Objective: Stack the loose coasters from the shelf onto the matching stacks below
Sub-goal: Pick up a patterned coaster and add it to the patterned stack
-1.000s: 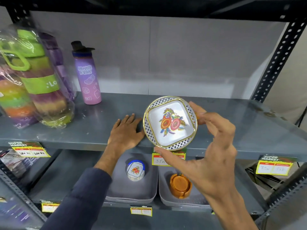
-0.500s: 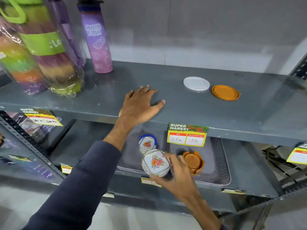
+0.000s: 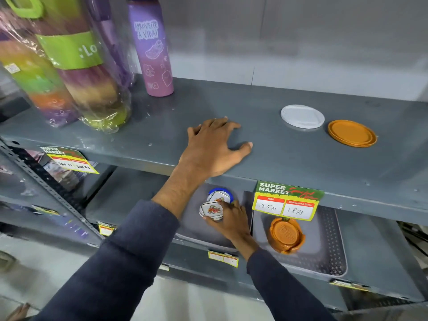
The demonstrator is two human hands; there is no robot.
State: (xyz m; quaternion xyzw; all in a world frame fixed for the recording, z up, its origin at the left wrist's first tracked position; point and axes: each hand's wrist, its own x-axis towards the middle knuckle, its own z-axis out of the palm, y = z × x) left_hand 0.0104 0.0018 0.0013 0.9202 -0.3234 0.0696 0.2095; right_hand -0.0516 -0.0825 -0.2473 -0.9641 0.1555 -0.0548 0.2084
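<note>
My right hand (image 3: 228, 222) grips a white floral coaster (image 3: 211, 210) with a lattice rim, tilted, just in front of the floral coaster stack (image 3: 220, 196) in its blue holder on the lower shelf's left grey tray (image 3: 196, 230). My left hand (image 3: 214, 145) lies flat, fingers spread, on the upper shelf (image 3: 289, 158). A loose white coaster (image 3: 302, 116) lies face down on the upper shelf at the right. Beside it rest loose orange coasters (image 3: 352, 133). An orange coaster stack (image 3: 285, 235) in its holder stands on the right grey tray (image 3: 324, 258) below.
A purple water bottle (image 3: 152, 49) and wrapped packs of coloured bottles (image 3: 76, 66) stand at the upper shelf's left. A green price tag (image 3: 287, 200) hangs from the shelf edge above the trays. Another tag (image 3: 69, 159) hangs at the left.
My right hand has carried the floral coaster from above the upper shelf down to the lower shelf, close to the floral stack. The view has tilted downward. My left hand stays on the shelf.
</note>
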